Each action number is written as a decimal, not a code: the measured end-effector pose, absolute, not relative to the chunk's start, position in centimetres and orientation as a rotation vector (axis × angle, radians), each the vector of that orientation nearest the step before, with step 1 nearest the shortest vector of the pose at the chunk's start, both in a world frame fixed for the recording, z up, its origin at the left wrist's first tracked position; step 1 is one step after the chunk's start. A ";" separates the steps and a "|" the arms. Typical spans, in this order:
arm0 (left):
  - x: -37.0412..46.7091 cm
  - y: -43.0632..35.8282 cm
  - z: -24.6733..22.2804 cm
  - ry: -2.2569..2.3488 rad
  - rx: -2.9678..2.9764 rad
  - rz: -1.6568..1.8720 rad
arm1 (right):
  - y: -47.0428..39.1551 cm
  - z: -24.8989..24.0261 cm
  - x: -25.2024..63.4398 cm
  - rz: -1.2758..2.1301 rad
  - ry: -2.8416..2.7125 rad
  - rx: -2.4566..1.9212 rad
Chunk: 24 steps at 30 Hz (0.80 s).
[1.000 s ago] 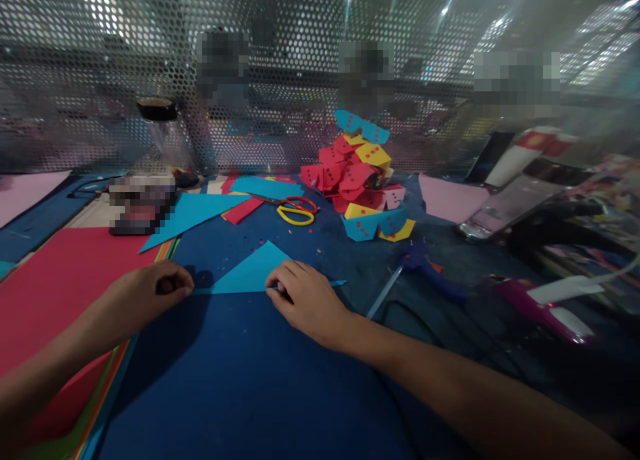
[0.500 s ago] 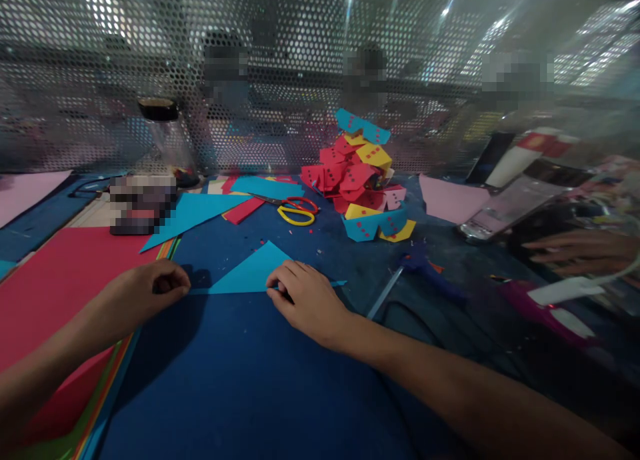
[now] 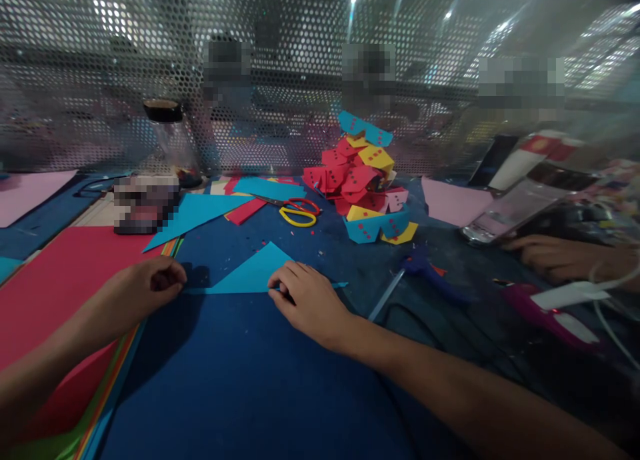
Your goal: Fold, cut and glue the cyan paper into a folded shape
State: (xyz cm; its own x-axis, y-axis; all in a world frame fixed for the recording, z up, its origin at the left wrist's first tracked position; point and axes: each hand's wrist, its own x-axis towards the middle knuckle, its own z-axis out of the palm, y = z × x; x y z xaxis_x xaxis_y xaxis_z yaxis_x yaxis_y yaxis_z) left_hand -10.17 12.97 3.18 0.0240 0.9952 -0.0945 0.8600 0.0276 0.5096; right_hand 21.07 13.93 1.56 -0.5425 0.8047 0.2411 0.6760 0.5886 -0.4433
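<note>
A sheet of blue paper point(image 3: 255, 267), folded to a triangle, lies flat on the dark blue table with its long edge toward me. My left hand point(image 3: 145, 290) has its fingers pinched together at the paper's thin left tip, above the edge of the coloured paper stack. On the right half of the fold rests my right hand point(image 3: 310, 303), its fingers curled and thumb and fingertips closed at the lower edge. A narrow blue point sticks out past its knuckles. What lies under the right palm is hidden.
Red-and-yellow-handled scissors point(image 3: 299, 213) lie behind the paper, near a pile of folded paper pieces point(image 3: 355, 180). A blue glue gun point(image 3: 430, 277) with its stick and cable is at right. Another person's hand point(image 3: 555, 257) is beside a tilted clear bottle point(image 3: 520, 203). A red sheet point(image 3: 65, 273) tops the left stack.
Both my hands stay almost where they were on the blue paper. The other person's hand at the far right has shifted slightly. The whole view has moved a little.
</note>
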 end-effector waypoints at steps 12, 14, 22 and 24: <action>-8.1 11.7 4.0 1.938 1.876 0.764 | 14.3 3.6 22.4 0.277 -2.007 -1.100; -7.6 11.4 4.0 1.913 1.881 0.801 | 14.5 3.6 22.5 0.286 -1.990 -1.097; -7.0 10.9 3.2 1.806 1.902 0.898 | 14.3 2.2 22.5 0.309 -2.306 -1.151; -6.9 10.8 3.0 1.770 1.935 0.909 | 14.1 2.1 22.4 0.309 -2.367 -1.165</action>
